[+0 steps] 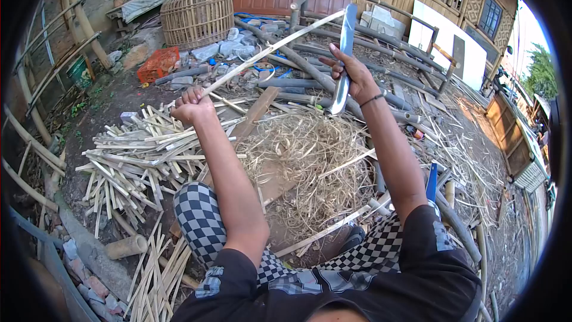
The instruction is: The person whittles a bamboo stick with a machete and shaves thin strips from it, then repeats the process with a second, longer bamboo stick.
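Note:
My left hand (195,107) is closed round the near end of a long pale bamboo strip (262,53). The strip slants up to the right, its far end by the upper part of a long knife (347,30). My right hand (353,76) holds this knife around its middle, with shiny metal showing above and below the palm. Some fingers of that hand stick out to the left, and its grip is partly hidden. Curly bamboo shavings (304,155) cover the ground below both hands. A pile of split bamboo sticks (140,158) lies beneath my left forearm.
Bamboo poles (307,65) and a pole frame lie ahead. A wooden plank (256,113) slants beside the shavings. Farther back are an orange crate (158,64), a woven bamboo cage (198,16) and stones (238,48). A blue-handled tool (431,182) is near my right elbow.

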Action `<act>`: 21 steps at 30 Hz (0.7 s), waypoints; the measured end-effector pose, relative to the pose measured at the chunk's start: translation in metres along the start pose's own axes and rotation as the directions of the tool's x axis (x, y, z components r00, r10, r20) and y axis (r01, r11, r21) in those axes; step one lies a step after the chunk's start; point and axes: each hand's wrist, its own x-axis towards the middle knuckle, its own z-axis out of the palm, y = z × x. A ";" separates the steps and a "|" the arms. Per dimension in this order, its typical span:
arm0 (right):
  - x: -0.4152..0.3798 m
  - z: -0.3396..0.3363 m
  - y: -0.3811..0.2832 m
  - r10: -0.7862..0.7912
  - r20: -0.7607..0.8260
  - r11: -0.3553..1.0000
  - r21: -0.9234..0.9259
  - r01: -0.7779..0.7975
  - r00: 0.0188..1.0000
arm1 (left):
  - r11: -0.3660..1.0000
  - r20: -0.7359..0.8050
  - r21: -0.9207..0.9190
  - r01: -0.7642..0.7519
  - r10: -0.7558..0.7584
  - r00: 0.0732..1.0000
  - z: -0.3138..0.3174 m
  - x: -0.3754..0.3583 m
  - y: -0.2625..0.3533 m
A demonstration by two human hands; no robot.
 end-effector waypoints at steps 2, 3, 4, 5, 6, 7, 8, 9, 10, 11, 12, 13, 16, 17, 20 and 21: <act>0.000 -0.005 -0.023 -0.024 -0.048 0.987 -0.161 0.016 0.999 | 0.981 -0.009 -0.113 0.159 -0.161 0.987 -0.054 0.010 -0.025; -0.002 -0.011 -0.029 -0.033 -0.074 0.981 -0.195 0.018 0.997 | 0.958 0.008 -0.156 0.241 -0.243 0.970 -0.075 0.011 -0.035; -0.006 -0.021 -0.033 -0.036 -0.109 0.981 -0.192 0.015 0.993 | 0.937 -0.011 -0.173 0.304 -0.310 0.951 -0.089 0.006 -0.045; -0.010 -0.032 -0.035 -0.055 -0.113 0.961 -0.275 0.022 0.992 | 0.913 -0.028 -0.189 0.362 -0.373 0.927 -0.102 0.000 -0.055; -0.027 -0.033 -0.039 -0.049 -0.108 0.974 -0.226 0.024 0.993 | 0.911 -0.032 -0.186 0.369 -0.381 0.924 -0.115 -0.005 -0.063; -0.046 -0.036 -0.044 -0.047 -0.103 0.984 -0.178 0.028 0.994 | 0.900 -0.054 -0.185 0.395 -0.410 0.910 -0.128 -0.011 -0.074; -0.056 -0.044 -0.042 -0.052 -0.114 0.983 -0.181 0.031 0.992 | 0.888 -0.076 -0.186 0.421 -0.441 0.894 -0.139 -0.014 -0.083; -0.064 -0.054 -0.037 -0.041 -0.112 0.995 -0.095 0.031 0.993 | 0.884 -0.081 -0.185 0.430 -0.449 0.890 -0.156 -0.013 -0.092; -0.070 -0.058 -0.035 -0.030 -0.107 1.000 -0.006 0.030 0.994 | 0.891 -0.166 -0.151 0.429 -0.450 0.877 -0.170 -0.013 -0.098; -0.073 -0.060 -0.034 -0.026 -0.118 1.000 -0.003 0.026 0.993 | 0.897 -0.254 -0.114 0.428 -0.442 0.860 -0.184 -0.012 -0.102; -0.078 -0.057 -0.033 -0.025 -0.132 1.000 -0.018 0.023 0.991 | 0.919 -0.340 -0.084 0.386 -0.390 0.856 -0.186 -0.023 -0.104; -0.083 -0.055 -0.032 -0.024 -0.147 0.999 -0.031 0.020 0.989 | 0.917 -0.348 -0.074 0.391 -0.392 0.852 -0.195 -0.025 -0.104; -0.088 -0.062 -0.028 -0.005 -0.109 0.999 -0.043 0.000 0.994 | 0.886 -0.317 -0.105 0.452 -0.460 0.829 -0.192 -0.048 -0.092; -0.089 -0.065 -0.025 0.012 -0.063 0.998 -0.057 -0.016 0.998 | 0.887 -0.320 -0.100 0.451 -0.458 0.829 -0.200 -0.046 -0.091; -0.100 -0.057 -0.026 0.053 -0.028 0.996 -0.064 -0.055 0.998 | 0.888 -0.387 -0.171 0.426 -0.458 0.800 -0.241 -0.032 -0.091; -0.102 -0.056 -0.026 0.056 -0.004 0.994 -0.091 -0.056 0.998 | 0.899 -0.389 -0.129 0.418 -0.434 0.813 -0.250 -0.032 -0.087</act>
